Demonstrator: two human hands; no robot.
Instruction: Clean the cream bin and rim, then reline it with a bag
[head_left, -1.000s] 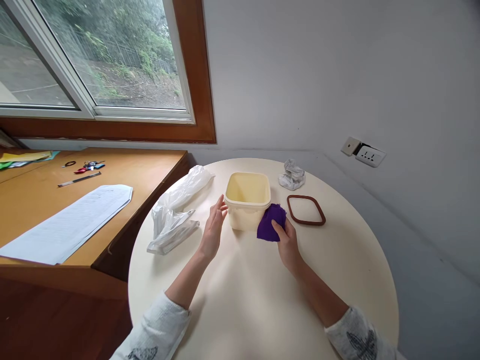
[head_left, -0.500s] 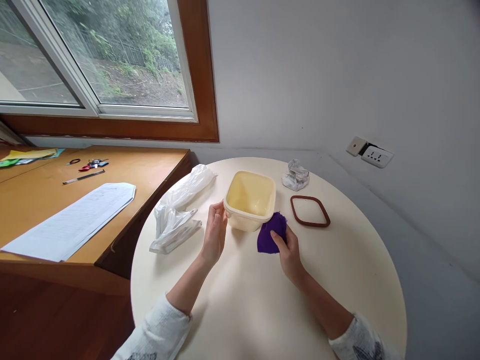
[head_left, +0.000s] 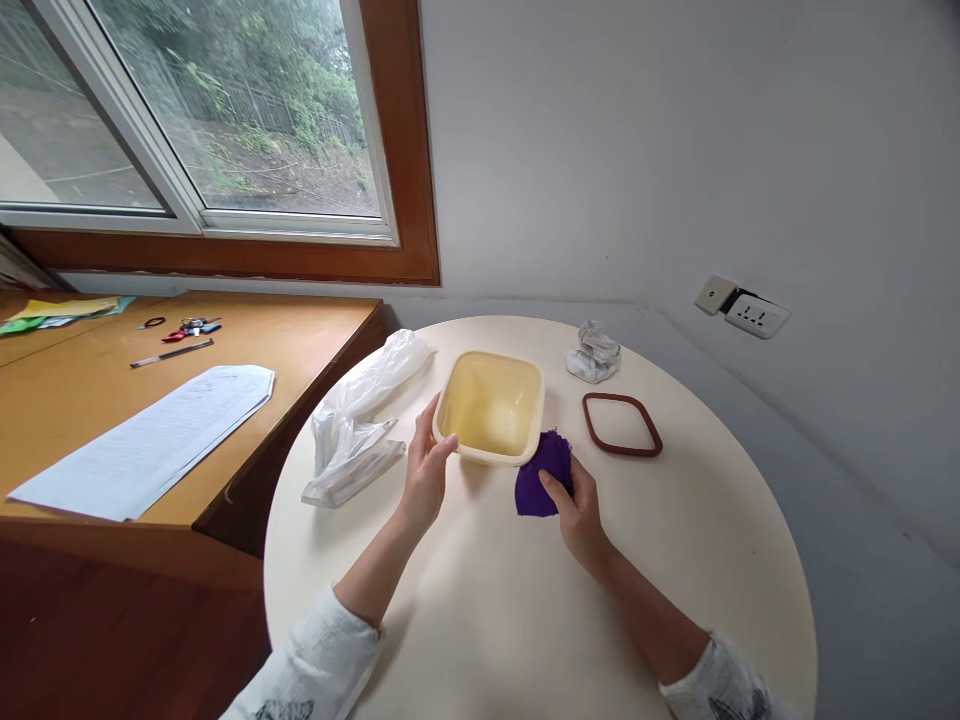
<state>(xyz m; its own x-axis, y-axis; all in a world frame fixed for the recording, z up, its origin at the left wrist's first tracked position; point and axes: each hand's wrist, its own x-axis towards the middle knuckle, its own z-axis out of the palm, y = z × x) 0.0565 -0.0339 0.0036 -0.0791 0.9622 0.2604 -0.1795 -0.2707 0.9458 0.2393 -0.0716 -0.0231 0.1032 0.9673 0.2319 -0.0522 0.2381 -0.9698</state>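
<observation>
A pale yellow plastic container (head_left: 491,400) is tilted so that its open top faces me, and its inside looks bare. My left hand (head_left: 426,470) grips its left front corner, thumb over the rim and the other fingers behind the wall. In my right hand (head_left: 581,505) is a purple cloth (head_left: 541,480), pinched between the thumb and the fingers. The cloth lies against the container's right front corner; the fingers behind it are hidden.
A clear plastic bag (head_left: 349,440) lies left on the round table (head_left: 510,620). To the right are a brown square ring (head_left: 651,448) and a crumpled grey-white wad (head_left: 594,355). The wooden desk (head_left: 315,320) at left bears papers (head_left: 165,440), a pen (head_left: 172,354) and keys (head_left: 196,327).
The container has tipped towards me, showing more of its inside. My left thumb has come over its rim. The cloth has stayed by the right corner, slightly lower.
</observation>
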